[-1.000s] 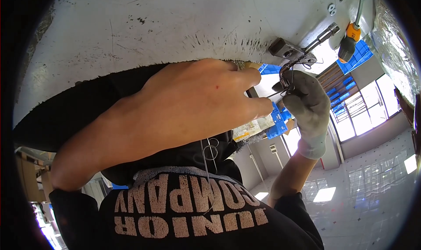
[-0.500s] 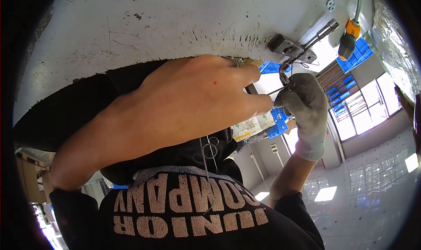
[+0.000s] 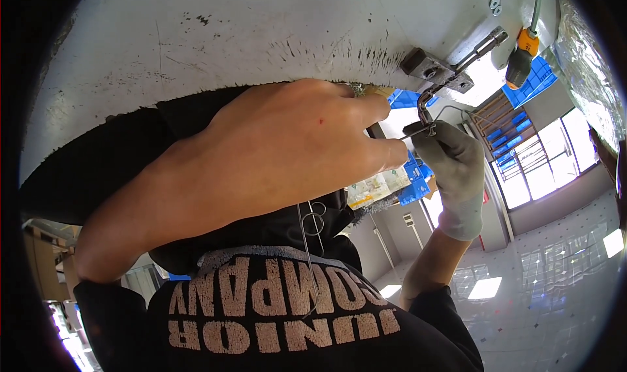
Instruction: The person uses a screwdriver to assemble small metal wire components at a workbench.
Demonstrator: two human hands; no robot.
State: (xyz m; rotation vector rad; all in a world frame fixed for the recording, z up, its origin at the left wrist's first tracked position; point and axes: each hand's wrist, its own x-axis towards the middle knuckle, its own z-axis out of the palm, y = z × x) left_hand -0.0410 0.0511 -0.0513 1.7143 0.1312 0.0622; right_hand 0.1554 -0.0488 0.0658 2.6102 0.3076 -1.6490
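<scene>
My left hand (image 3: 294, 133), bare, reaches across from the left along the bench edge with its fingers curled over. A thin metal wire (image 3: 411, 135) runs from its fingertips to the tip of a bent steel rod (image 3: 423, 104). That rod is held in a metal block (image 3: 428, 67) on the bench. My right hand (image 3: 454, 163), in a grey glove, pinches the wire just below the rod's tip. Past the glove, another wire length (image 3: 457, 109) bows out to the right. Below my left wrist hangs a wire piece with round loops (image 3: 314, 224); its upper end is hidden.
The scratched grey bench top (image 3: 228, 39) fills the upper part. A tool with an orange and black handle (image 3: 522, 55) lies at the upper right, near two small washers (image 3: 495, 6). Blue crates (image 3: 532, 84) and blue boxes (image 3: 415, 186) show beyond the bench.
My gloved right hand has shifted slightly down and left at the rod's tip. The wire beyond it now bows out to the right. My left hand has hardly moved.
</scene>
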